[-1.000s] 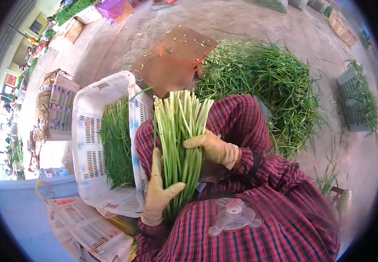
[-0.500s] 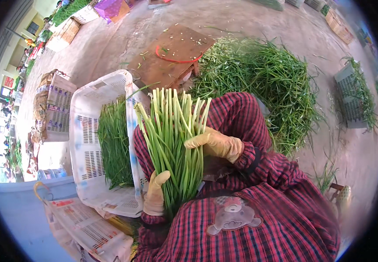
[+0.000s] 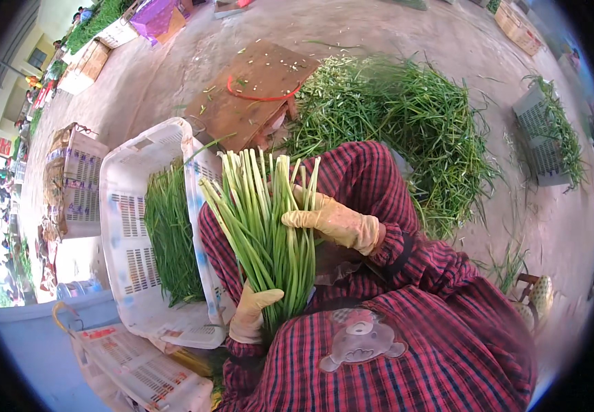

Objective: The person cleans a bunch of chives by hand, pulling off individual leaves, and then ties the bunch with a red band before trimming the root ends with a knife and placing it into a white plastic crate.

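A thick bunch of garlic chives (image 3: 275, 250) stands nearly upright before my lap, pale cut ends up and green leaves down. My left hand (image 3: 254, 314), in a cream glove, closes round its lower left side, thumb across the leaves. Higher up, my gloved right hand (image 3: 334, 221) grips the right side, thumb in front and the other fingers partly hidden behind the stalks. The bunch's lower tips disappear against my checked red clothing. Close on the left, a white plastic crate (image 3: 120, 266) lies tilted with more chives (image 3: 173, 237) stacked inside.
A large heap of loose green leaves (image 3: 427, 130) covers the floor ahead. Beside it stands a low brown board (image 3: 255, 75) with a red loop on it. Another crate (image 3: 540, 137) draped with leaves is at right; a white basket (image 3: 142, 360) sits at lower left.
The bunch and both hands sit slightly lower, and the pale ends have drawn closer together on the right. The whole view has shifted a little. Both hands keep their hold.
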Motion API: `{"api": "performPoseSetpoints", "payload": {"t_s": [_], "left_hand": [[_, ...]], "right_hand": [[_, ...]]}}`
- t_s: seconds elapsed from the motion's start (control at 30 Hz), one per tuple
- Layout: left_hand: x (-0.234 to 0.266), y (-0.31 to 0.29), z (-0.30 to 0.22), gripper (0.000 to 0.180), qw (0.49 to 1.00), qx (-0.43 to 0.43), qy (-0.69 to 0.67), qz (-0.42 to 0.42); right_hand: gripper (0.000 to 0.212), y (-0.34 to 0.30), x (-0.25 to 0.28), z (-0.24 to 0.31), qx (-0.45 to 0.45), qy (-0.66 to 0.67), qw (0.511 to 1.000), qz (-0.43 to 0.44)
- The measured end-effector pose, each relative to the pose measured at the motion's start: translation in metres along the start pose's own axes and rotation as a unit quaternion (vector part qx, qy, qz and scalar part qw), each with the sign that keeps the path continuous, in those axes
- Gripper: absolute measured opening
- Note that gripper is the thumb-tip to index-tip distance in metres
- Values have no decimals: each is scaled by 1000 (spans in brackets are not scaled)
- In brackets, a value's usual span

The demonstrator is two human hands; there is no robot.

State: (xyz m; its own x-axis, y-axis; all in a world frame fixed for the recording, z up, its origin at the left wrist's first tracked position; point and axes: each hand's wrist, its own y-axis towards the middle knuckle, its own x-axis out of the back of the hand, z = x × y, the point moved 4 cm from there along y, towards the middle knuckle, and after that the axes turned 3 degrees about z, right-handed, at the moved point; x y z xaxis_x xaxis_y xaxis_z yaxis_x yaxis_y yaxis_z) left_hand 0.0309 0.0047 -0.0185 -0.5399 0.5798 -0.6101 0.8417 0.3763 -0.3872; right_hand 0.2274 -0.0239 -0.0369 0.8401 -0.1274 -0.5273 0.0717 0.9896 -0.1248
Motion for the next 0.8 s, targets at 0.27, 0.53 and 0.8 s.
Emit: {"api": "performPoseSetpoints", "payload": {"t_s": [0.27,0.53,0.8], "left_hand": [[3,-4,7,71,999,14,-35,-25],[20,2,19,64,999,20,32,-16],[17,-1,17,62,999,39,9,-34]], "right_hand": [[69,-14,36,87,298,-387,845,-219],[20,0,12,108,249,-703,659,92],[16,0,68,131,353,-714,564,-218]]}}
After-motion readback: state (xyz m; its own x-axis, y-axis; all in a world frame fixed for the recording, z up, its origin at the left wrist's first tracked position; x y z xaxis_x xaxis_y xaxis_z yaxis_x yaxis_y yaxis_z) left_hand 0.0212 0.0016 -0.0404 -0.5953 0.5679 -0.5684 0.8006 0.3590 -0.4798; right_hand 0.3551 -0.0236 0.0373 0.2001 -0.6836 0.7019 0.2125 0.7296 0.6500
